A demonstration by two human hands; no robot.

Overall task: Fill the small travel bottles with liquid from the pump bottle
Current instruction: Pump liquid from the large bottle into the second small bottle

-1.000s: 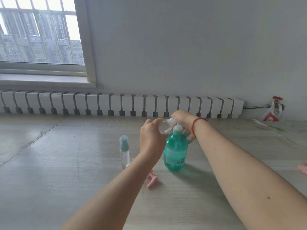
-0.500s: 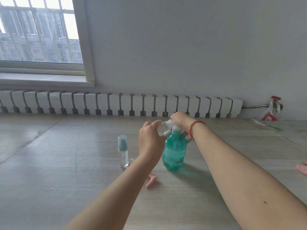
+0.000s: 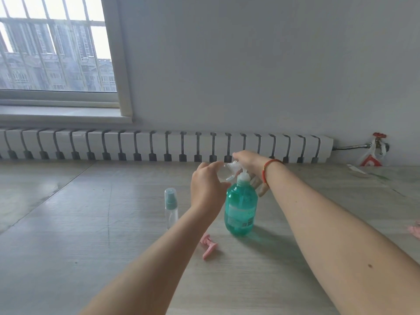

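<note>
Both hands at the pump

Right hand [image 3: 247, 159] fingers press the teal plastic pump bottle's [image 3: 241, 208] white head; left hand [image 3: 208, 185] fingers curl beside its nozzle, contents unseen.

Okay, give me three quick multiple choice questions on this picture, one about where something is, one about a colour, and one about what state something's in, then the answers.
1. Where is the small bottle relative to the pump bottle?
A. On its left
B. On its right
C. On top of it

2. What colour is the pump bottle's liquid?
A. Red
B. Teal
C. Yellow

3. How does the small bottle stand?
A. On its side
B. Upside down
C. Upright, capped

Answers: 1 A, it stands on the table, left of the left hand. 2 B, the body shows teal below the white pump under the right hand. 3 C, its clear cap points up.
</note>
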